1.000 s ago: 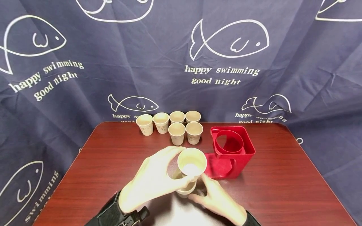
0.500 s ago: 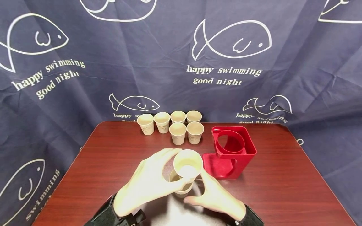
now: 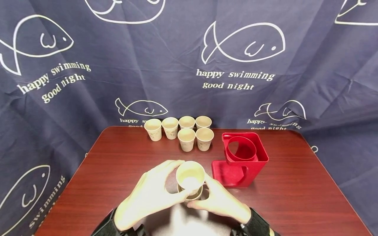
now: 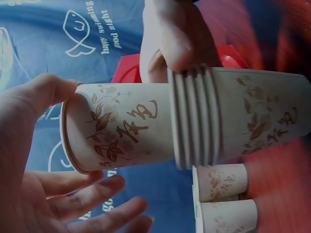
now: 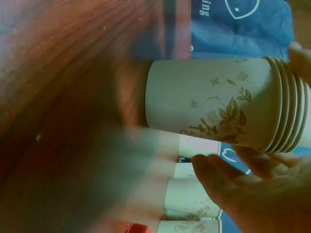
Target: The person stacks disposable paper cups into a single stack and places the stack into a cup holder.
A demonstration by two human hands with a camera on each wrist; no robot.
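Note:
My left hand [image 3: 149, 193] holds a paper cup [image 3: 190, 172] near its rim, thumb and fingers on opposite sides. In the left wrist view that cup [image 4: 126, 124] shows brown leaf print, and its lower end sits in the mouth of a cup stack [image 4: 265, 114] with several nested rims. My right hand [image 3: 221, 201] grips the stack around those rims, its thumb on one side. From the right wrist, the stack [image 5: 209, 102] is seen side-on above the table, with fingers [image 5: 257, 165] along its rims. Head-on, the upper cup hides most of the stack.
Several paper cups [image 3: 186, 139] stand upright at the table's back edge. Right of them is a red plastic holder [image 3: 254, 167] with a round ring on top and a flat base. A blue fish-print curtain [image 3: 177, 65] hangs behind the wooden table [image 3: 118, 157].
The cup in my left hand has moved left and down over the stack, covering more of its mouth. My right hand has shifted slightly left with the stack.

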